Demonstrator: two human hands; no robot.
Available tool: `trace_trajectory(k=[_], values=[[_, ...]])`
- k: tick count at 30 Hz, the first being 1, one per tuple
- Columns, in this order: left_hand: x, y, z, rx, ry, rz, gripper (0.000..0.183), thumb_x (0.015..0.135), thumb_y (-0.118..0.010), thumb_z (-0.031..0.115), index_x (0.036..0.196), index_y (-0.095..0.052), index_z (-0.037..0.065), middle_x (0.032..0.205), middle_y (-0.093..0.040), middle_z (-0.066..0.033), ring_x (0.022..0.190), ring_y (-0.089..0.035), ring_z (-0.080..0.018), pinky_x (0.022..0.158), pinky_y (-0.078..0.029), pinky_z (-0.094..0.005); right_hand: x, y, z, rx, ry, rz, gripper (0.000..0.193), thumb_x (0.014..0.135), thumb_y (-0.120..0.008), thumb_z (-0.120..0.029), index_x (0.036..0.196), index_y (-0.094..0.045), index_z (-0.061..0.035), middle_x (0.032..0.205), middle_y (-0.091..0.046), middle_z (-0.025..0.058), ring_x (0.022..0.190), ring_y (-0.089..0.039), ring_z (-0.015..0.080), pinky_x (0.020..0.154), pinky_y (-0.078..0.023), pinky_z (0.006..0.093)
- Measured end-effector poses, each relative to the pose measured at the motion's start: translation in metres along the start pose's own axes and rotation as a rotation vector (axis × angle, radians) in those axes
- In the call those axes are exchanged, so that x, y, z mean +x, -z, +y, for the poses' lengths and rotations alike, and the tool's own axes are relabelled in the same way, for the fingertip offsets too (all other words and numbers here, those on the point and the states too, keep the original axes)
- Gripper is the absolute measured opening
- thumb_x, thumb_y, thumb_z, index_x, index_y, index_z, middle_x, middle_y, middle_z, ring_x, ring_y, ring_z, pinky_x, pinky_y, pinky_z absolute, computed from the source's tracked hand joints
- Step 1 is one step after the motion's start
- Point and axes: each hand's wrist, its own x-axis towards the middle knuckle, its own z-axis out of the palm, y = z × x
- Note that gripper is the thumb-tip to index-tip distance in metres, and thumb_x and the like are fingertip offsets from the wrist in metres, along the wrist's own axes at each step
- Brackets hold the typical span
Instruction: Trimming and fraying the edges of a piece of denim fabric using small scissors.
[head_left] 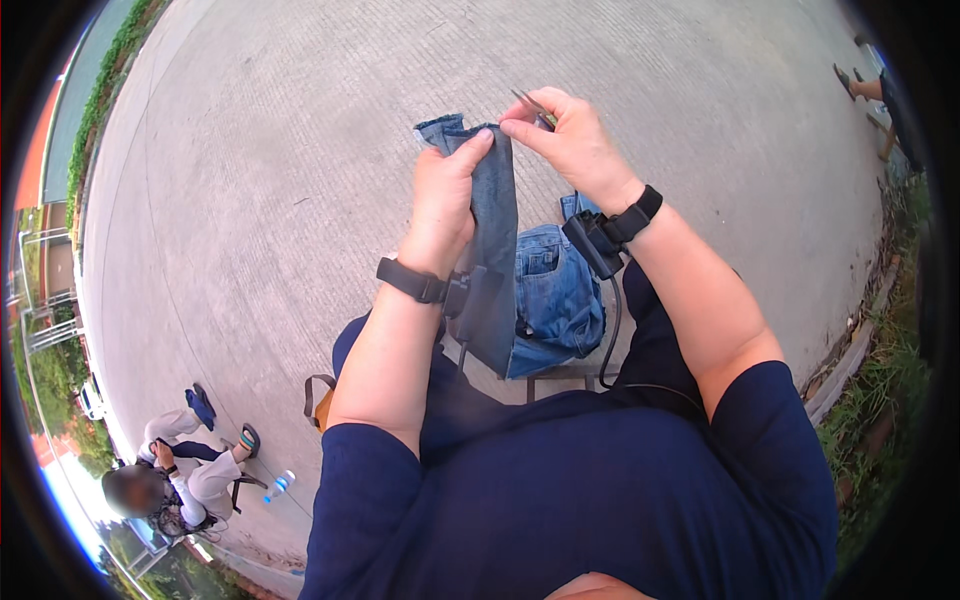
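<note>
A pair of blue jeans hangs in front of me, one leg raised and the pocketed part lower down between my knees. My left hand is closed around the raised leg close to its hem, thumb lying on the denim. Beside it, my right hand is closed on a pair of small snips, whose thin pointed metal tips stick out past the fingers. The thumb of that hand touches the corner of the hem. The handles of the snips are hidden in the hand.
Grey concrete ground spreads around me. At lower left a person sits on a low seat near a plastic bottle. Another person's leg shows at upper right. Grass borders the right side. Each wrist carries a strapped black device with a cable.
</note>
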Motion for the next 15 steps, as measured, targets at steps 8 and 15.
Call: trace_trajectory(k=[8, 15], values=[[0.000, -0.002, -0.003, -0.005, -0.058, -0.015, 0.015, 0.086, -0.063, 0.012, 0.095, -0.061, 0.001, 0.089, -0.065, -0.0054, 0.077, -0.061, -0.0122, 0.068, -0.048, -0.0258, 0.002, 0.004, 0.006, 0.156, -0.043, 0.052, 0.017, 0.085, -0.064, -0.019, 0.086, -0.063, -0.0019, 0.076, -0.058, -0.0007, 0.071, -0.049, 0.0070, 0.064, -0.042, 0.0249], [-0.003, -0.007, -0.004, 0.033, -0.006, -0.005, 0.012, 0.088, -0.060, 0.011, 0.097, -0.060, 0.002, 0.089, -0.065, -0.0052, 0.078, -0.062, -0.0121, 0.070, -0.050, -0.0269, -0.004, 0.005, -0.001, 0.365, -0.149, 0.026, 0.015, 0.089, -0.061, -0.021, 0.093, -0.058, -0.0057, 0.077, -0.051, -0.0048, 0.069, -0.043, 0.0033, 0.058, -0.036, 0.0205]])
